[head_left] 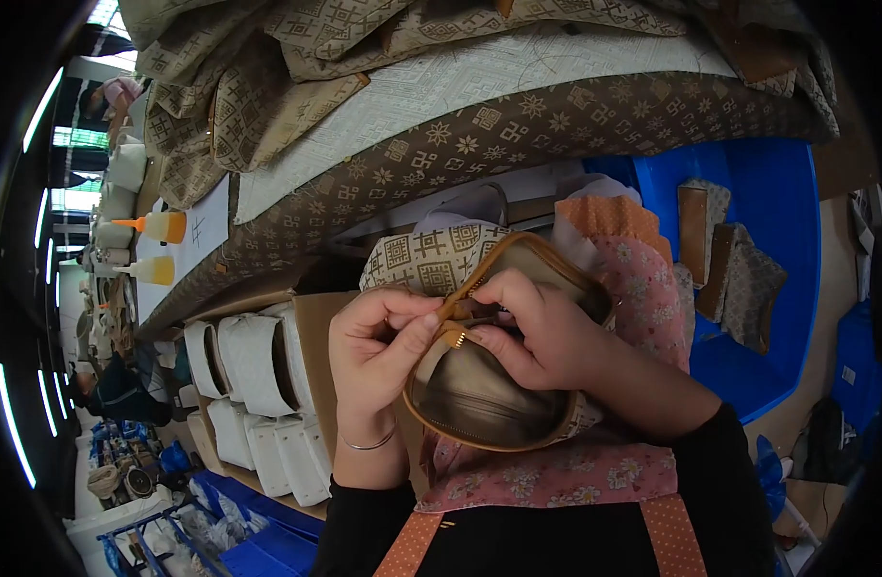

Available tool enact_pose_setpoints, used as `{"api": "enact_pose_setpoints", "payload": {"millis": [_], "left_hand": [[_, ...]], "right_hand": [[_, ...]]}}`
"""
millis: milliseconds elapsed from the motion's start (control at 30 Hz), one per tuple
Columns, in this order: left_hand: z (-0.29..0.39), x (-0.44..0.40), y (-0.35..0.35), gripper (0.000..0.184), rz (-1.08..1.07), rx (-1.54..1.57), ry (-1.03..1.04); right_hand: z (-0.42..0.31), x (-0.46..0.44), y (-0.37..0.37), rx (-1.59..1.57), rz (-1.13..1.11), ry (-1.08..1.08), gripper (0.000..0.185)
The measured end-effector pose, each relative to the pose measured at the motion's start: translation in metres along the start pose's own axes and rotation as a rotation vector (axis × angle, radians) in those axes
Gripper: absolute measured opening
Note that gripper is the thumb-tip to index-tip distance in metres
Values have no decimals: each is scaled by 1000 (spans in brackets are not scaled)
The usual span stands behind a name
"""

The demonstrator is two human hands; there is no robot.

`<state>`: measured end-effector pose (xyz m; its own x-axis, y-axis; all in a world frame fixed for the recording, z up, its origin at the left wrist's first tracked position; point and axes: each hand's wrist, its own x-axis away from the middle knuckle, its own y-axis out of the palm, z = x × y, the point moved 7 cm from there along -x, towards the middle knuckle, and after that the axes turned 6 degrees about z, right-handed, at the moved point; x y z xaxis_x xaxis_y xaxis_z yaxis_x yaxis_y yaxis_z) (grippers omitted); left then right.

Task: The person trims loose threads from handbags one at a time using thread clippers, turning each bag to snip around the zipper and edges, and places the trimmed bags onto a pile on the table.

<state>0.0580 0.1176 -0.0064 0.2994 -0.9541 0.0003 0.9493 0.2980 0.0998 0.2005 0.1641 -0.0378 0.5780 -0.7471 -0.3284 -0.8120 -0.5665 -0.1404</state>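
A patterned beige bag (499, 389) with brown piping, an olive lining and a zipper opening rests on my lap, its mouth facing up. My left hand (378, 351) pinches the bag's brown edge at the zipper end with thumb and fingers. On the other side, my right hand (542, 332) grips the same zipper end, its thumb by a small tan tab (454, 334) with metal teeth. The two hands are close together, and their fingertips partly hide the zipper end.
Patterned fabric pieces (249, 111) lie on the covered table (518, 62) ahead. Two glue bottles (162, 228) stand at left. A cardboard box (318, 351) holds several white pouches (253, 351). A blue bin (792, 298) at right contains patterned pieces (754, 288).
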Motion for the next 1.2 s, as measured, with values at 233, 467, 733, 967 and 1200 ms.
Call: {"api": "enact_pose_setpoints", "payload": {"millis": [233,467,733,967,1200], "left_hand": [[5,5,4,9,64,-134,69],[29,16,11,10,82,-517,380],[34,23,14,12,83,-651,425],[32,23,11,9,113,-602,397],[7,18,2,18,232,-175,116]], "right_hand": [[-3,3,-1,47,140,-19,28],[-13,6,5,61,230,-89,23],[-21,8,7,161,250,-176,22],[-21,8,9,260,126,-179,27],[-8,5,-1,61,231,-37,22]]}}
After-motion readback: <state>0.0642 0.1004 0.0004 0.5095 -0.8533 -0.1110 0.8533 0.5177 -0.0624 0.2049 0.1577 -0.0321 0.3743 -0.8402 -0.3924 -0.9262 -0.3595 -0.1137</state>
